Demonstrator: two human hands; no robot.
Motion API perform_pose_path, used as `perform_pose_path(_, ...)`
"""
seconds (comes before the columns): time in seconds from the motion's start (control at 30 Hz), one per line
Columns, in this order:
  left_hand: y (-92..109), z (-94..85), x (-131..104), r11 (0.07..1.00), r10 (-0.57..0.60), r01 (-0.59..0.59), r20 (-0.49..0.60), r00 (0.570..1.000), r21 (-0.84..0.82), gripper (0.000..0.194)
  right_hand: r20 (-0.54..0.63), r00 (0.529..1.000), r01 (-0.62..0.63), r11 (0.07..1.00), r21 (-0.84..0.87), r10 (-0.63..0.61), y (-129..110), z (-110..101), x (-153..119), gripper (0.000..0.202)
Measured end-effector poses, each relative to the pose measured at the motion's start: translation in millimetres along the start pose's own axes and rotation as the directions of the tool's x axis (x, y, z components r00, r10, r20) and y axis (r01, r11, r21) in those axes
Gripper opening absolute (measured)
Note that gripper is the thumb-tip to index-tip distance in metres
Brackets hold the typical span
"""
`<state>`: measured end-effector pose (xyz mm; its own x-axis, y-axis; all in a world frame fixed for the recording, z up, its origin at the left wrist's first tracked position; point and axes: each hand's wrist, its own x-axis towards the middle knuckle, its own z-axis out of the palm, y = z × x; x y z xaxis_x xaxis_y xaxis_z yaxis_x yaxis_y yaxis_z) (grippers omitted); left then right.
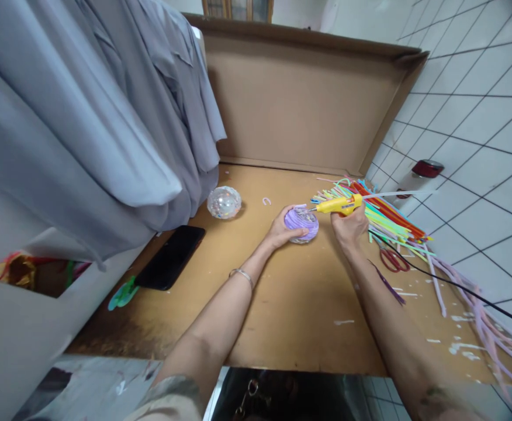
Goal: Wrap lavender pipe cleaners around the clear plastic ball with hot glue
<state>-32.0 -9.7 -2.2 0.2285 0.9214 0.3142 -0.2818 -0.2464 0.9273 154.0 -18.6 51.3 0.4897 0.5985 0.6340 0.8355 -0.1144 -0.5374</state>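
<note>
Near the middle of the table, my left hand (281, 229) is closed around a round piece wrapped in purple strands (301, 225), with the thumb across its lower front. My right hand (351, 227) grips the handle of a yellow glue gun (339, 205). The gun's nozzle points left and sits at the upper right edge of the purple piece; whether it touches cannot be made out. A long translucent glue stick (398, 193) sticks out of the gun's back. Left of my left hand, a clear faceted bowl or ball (224, 202) rests on the table.
Colourful pipe cleaners (387, 216) lie along the right side, beside red-handled scissors (394, 259) and a black cable (457, 285). A black phone or tablet (171, 257) lies at left. Cardboard (291, 105) stands behind; grey cloth (120, 117) hangs at left; the tiled wall (479, 140) borders the right.
</note>
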Motion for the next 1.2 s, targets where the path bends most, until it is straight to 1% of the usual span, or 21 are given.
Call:
perform_pose_path(0.1, 0, -1.2, 0, 1.0, 0.002, -0.002, 0.025, 1.0, 0.011, 0.097, -0.061, 0.998, 0.019, 0.998, 0.054, -0.016, 12, 8, 4, 0.041)
perform_pose_path(0.2, -1, -2.5, 0, 0.999, -0.022, 0.021, 0.021, 1.0, 0.026, 0.1, -0.137, 0.99, 0.053, 0.995, 0.088, -0.041, 14, 13, 14, 0.035)
perform_pose_path(0.3, -3, -4.1, -1, 0.999, -0.027, 0.026, 0.02, 0.999, 0.04, 0.1, -0.143, 0.976, 0.18, 0.978, 0.109, -0.164, 8, 16, 20, 0.027)
perform_pose_path(0.4, -4, -5.0, -1, 0.997, -0.019, 0.018, 0.023, 1.0, 0.069, 0.097, -0.115, 0.944, 0.321, 0.944, 0.082, -0.311, 2, 17, 19, 0.018)
perform_pose_path(0.47, -5, -4.6, -1, 0.997, -0.027, 0.024, 0.035, 0.999, 0.076, 0.097, -0.096, 0.929, 0.363, 0.929, 0.066, -0.356, 1, 16, 17, 0.015)
perform_pose_path(0.6, -3, -2.0, -3, 0.998, -0.037, 0.033, 0.071, 0.997, 0.054, 0.098, -0.055, 0.937, 0.349, 0.935, 0.063, -0.346, 3, 15, 18, 0.017)
perform_pose_path(0.7, -1, 0.1, -4, 0.998, -0.039, 0.035, 0.078, 0.996, 0.048, 0.1, -0.053, 0.944, 0.33, 0.943, 0.048, -0.327, 5, 14, 21, 0.02)
perform_pose_path(0.83, 0, 1.5, -5, 0.999, -0.034, 0.03, 0.083, 0.996, 0.045, 0.099, -0.042, 0.936, 0.352, 0.935, 0.034, -0.351, 5, 11, 24, 0.022)
perform_pose_path(1.0, 1, 0.7, -6, 0.998, -0.023, 0.018, 0.083, 0.996, 0.066, 0.096, 0.0, 0.924, 0.381, 0.923, 0.058, -0.381, 0, 6, 24, 0.017)
perform_pose_path(1.1, 2, -0.1, -7, 0.997, -0.017, 0.011, 0.08, 0.997, 0.082, 0.094, 0.016, 0.923, 0.383, 0.921, 0.071, -0.385, -3, 3, 23, 0.013)
perform_pose_path(1.2, 3, -0.4, -7, 0.995, -0.014, 0.007, 0.079, 0.997, 0.097, 0.093, 0.032, 0.926, 0.374, 0.924, 0.077, -0.377, -5, 1, 23, 0.013)
